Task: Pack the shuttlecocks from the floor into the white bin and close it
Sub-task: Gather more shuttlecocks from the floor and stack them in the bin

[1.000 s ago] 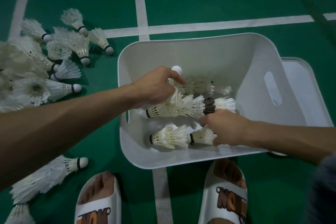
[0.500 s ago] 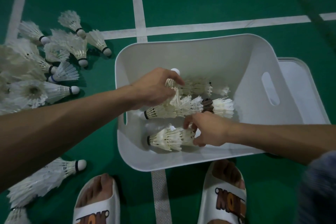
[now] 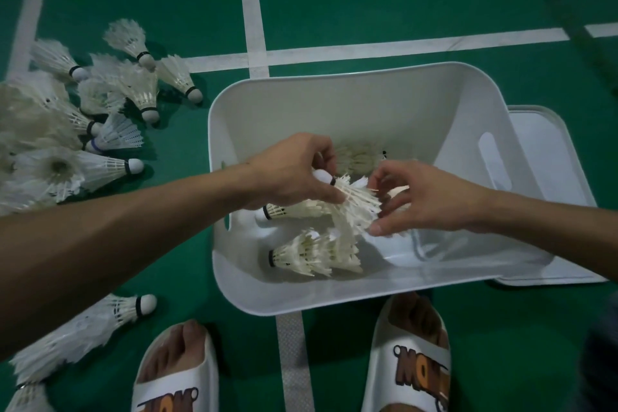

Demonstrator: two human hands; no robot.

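Two hands share one shuttlecock (image 3: 356, 207) above the white bin (image 3: 334, 104): the left hand (image 3: 294, 170) grips its cork end, the right hand (image 3: 424, 197) pinches its feather skirt, so the long axis runs hand to hand, cork leftward, over the packed shuttlecocks (image 3: 301, 254)

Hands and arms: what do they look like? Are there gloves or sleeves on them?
No gloves: the left hand and right hand are bare, no rings showing. The left forearm and right forearm are bare too, with no watch or sleeve. Some dark cloth at the right edge might be clothing; too dim to tell.
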